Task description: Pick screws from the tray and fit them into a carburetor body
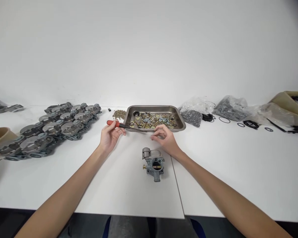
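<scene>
My left hand [109, 136] is closed on a screwdriver [117, 124] with a red handle. Its dark, thin shaft points right, passing along the front rim of the metal tray. Close to the shaft's tip is my right hand [164, 138], thumb and fingers pinched together; whatever they hold, if anything, is too small to name. A grey metal carburetor [154, 164] rests on the white table below my hands, its round bore facing me and a brass screw at its left side. The metal tray [181, 127] holds many brass screws and small plates.
Rows of carburetors [72, 128] stand at left, near a tan container [0, 135]. A pile of small brass parts [119, 114] lies left of the tray. Plastic bags of parts [229, 107], black rings [250, 124] and another tan container [283, 99] are at right.
</scene>
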`<control>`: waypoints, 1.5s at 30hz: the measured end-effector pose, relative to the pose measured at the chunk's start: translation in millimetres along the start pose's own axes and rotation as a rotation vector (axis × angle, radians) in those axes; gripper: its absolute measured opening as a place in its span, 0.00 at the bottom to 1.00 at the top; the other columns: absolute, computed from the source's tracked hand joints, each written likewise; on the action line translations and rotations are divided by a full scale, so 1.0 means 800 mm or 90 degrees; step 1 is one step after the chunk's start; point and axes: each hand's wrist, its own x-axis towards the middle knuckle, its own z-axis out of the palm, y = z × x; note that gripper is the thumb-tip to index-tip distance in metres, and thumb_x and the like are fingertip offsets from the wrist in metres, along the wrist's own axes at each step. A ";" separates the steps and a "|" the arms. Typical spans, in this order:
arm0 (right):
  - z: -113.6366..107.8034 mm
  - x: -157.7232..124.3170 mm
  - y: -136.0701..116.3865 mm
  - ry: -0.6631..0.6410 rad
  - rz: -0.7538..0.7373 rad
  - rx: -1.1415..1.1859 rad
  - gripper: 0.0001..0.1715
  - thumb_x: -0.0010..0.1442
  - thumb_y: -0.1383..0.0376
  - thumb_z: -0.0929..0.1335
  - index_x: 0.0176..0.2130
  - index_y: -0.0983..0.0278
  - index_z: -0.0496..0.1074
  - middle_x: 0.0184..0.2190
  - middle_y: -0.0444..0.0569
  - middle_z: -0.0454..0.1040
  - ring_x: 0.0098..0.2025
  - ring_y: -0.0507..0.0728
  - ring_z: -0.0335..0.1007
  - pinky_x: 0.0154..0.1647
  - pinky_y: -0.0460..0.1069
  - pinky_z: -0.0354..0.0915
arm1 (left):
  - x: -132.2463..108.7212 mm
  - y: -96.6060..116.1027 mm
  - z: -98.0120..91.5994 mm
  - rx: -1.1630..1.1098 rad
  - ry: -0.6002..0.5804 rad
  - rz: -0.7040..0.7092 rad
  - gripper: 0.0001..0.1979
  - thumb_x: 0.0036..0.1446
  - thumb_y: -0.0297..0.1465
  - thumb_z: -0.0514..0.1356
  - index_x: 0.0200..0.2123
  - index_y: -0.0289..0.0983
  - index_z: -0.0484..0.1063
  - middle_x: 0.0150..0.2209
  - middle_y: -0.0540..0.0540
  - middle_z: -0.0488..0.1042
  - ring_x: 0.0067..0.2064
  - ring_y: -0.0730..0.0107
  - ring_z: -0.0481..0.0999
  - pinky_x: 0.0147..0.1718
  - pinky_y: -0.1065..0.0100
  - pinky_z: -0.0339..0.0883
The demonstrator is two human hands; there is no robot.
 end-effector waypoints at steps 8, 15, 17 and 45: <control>-0.003 -0.001 -0.002 0.018 0.034 -0.007 0.21 0.52 0.59 0.75 0.43 0.61 0.68 0.31 0.47 0.79 0.38 0.58 0.76 0.44 0.55 0.69 | -0.006 -0.014 0.009 0.049 -0.042 -0.013 0.12 0.52 0.33 0.64 0.35 0.32 0.67 0.32 0.42 0.76 0.26 0.66 0.76 0.25 0.63 0.73; -0.002 0.000 -0.005 0.036 0.048 -0.004 0.19 0.51 0.60 0.75 0.41 0.62 0.70 0.30 0.47 0.79 0.37 0.57 0.75 0.43 0.54 0.67 | -0.007 -0.010 0.008 0.038 -0.035 -0.002 0.12 0.52 0.33 0.63 0.36 0.32 0.67 0.32 0.43 0.76 0.26 0.66 0.76 0.24 0.64 0.73; -0.002 0.000 -0.006 0.037 0.050 -0.004 0.19 0.52 0.60 0.75 0.42 0.62 0.70 0.30 0.47 0.79 0.37 0.58 0.75 0.43 0.55 0.67 | -0.009 -0.011 0.009 0.031 -0.026 -0.015 0.10 0.53 0.32 0.62 0.35 0.31 0.67 0.31 0.44 0.75 0.26 0.67 0.75 0.24 0.65 0.73; -0.002 -0.001 -0.006 0.040 0.044 -0.006 0.19 0.51 0.59 0.76 0.40 0.62 0.71 0.30 0.47 0.79 0.37 0.57 0.74 0.42 0.53 0.66 | -0.010 -0.010 0.016 0.030 -0.015 -0.040 0.06 0.55 0.29 0.58 0.35 0.31 0.67 0.29 0.44 0.74 0.25 0.67 0.75 0.23 0.65 0.72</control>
